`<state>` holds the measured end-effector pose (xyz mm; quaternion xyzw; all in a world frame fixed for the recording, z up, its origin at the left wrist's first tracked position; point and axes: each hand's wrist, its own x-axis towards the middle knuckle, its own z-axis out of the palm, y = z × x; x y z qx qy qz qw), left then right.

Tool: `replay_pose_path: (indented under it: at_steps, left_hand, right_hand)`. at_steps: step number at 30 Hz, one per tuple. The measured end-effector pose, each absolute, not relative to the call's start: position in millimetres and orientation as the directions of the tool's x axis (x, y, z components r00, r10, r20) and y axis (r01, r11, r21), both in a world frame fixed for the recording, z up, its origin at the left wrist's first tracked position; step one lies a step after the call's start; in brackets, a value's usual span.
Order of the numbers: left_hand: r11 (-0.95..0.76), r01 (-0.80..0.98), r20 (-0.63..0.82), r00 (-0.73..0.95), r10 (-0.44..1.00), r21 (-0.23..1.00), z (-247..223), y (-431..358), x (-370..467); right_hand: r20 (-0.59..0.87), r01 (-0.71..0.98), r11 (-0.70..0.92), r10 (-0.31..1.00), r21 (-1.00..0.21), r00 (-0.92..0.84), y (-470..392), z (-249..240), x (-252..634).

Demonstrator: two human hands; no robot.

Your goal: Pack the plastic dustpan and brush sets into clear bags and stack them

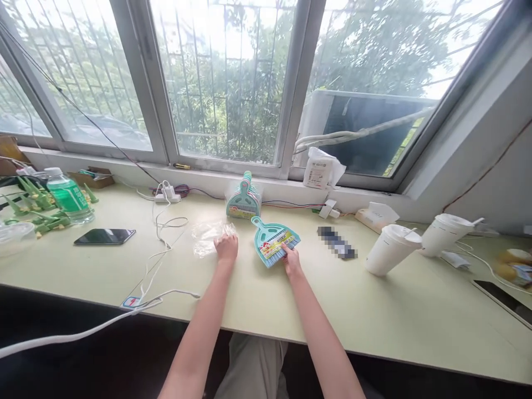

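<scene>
A mint-green dustpan and brush set (276, 244) with a yellow and red label is tilted above the table, its bristles toward me. My right hand (292, 260) grips its lower right edge, thumb over the label. To the left, a crumpled clear plastic bag (205, 237) lies on the tabletop. My left hand (226, 246) is closed at the bag's right side, knuckles up, pinching the film; the fingertips are hidden. Behind both hands, several more dustpan sets (243, 202) stand stacked upright in clear wrapping against the wall below the window.
A phone (105, 236), a green-labelled bottle (70, 197) and white cables (160, 249) lie to the left. On the right are two white lidded cups (390, 249), a blurred dark object (337, 243) and another phone (505, 299). A power strip (167, 194) sits by the wall.
</scene>
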<state>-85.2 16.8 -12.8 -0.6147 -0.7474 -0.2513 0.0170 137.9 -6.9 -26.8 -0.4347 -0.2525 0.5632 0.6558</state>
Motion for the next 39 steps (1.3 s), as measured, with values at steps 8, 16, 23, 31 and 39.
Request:
replay_pose_path:
  at_steps: [8,16,23,31,39]
  left_hand:
    - [0.285,0.886,0.318,-0.407,0.856,0.365,-13,15,-93]
    - [0.055,0.952,0.366,-0.169,0.915,0.302,-9,28,-113]
    - [-0.179,0.828,0.520,-0.152,0.841,0.531,-17,25,-103]
    - [-0.327,0.587,0.523,-0.198,0.829,0.741,-30,27,-107]
    - [-0.372,0.576,0.536,-0.139,0.833,0.728,-16,17,-92]
  right_hand:
    - [-0.168,-0.582,-0.014,0.962,-0.813,0.213,-8,-21,141]
    - [-0.175,-0.580,-0.038,0.968,-0.814,0.182,-2,-22,133]
    - [-0.164,-0.472,-0.071,0.974,-0.879,0.159,-1,-16,119]
    - [-0.110,-0.380,-0.105,0.994,-0.919,-0.009,-10,-5,131]
    - [-0.174,-0.337,-0.189,0.982,-0.922,-0.074,-17,-13,135]
